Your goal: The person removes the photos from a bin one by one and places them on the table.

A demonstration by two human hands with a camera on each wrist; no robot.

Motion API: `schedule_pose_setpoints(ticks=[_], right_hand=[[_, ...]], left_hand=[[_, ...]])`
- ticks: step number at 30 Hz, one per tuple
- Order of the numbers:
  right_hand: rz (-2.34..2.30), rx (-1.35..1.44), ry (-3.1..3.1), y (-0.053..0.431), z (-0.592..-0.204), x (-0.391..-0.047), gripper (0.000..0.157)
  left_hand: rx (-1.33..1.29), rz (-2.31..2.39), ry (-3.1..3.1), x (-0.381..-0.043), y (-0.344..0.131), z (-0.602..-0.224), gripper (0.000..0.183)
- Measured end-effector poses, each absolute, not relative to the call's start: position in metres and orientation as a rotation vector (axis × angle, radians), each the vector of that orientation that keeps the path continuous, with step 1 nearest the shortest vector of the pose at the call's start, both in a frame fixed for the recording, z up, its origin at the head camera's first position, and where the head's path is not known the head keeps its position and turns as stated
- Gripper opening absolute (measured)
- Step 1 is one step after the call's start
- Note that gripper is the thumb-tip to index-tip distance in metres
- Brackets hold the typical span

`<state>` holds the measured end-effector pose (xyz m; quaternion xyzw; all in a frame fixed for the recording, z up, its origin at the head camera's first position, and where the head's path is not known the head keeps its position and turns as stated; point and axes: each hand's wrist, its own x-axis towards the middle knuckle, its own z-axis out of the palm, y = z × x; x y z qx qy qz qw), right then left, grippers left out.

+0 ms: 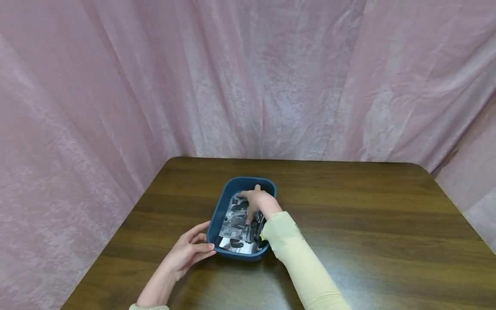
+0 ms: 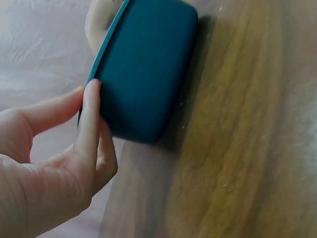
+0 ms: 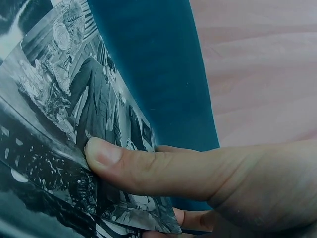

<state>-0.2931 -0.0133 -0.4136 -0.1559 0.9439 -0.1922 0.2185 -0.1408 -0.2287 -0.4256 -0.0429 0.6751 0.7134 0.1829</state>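
Observation:
A blue plastic bin (image 1: 219, 211) stands on the table with black-and-white photo prints (image 1: 234, 224) lying inside. My left hand (image 1: 186, 253) pinches the bin's near left corner at the rim; the left wrist view shows fingertips against its outer wall (image 2: 143, 69). My right hand (image 1: 261, 201) reaches down into the bin from the right. In the right wrist view, its thumb lies across the face of a photo print (image 3: 94, 99) and other fingers show behind the print's edge, so it holds the print there. Another print lies under the upper one at the near end.
The brown wooden table (image 1: 360, 224) extends widely to the right of the bin, with rounded far corners. Pink curtains (image 1: 294, 82) hang behind it and along the sides. A small yellow-green item (image 1: 261, 237) shows at the bin's right wall, beside the right sleeve.

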Motion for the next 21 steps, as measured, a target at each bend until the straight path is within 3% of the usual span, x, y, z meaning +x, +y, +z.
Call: schedule_pose_setpoints(ticks=[9, 21], right_hand=[[-0.550, -0.430, 2.622, -0.016, -0.408, -0.293, 0.092], [-0.657, -0.440, 2.602, -0.004, -0.390, -0.304, 0.057]], left_hand=[[-0.167, 2.118, 1.853, -0.137, -0.225, -0.429, 0.075], [-0.142, 2.097, 1.865, -0.137, -0.227, -0.434, 0.076]])
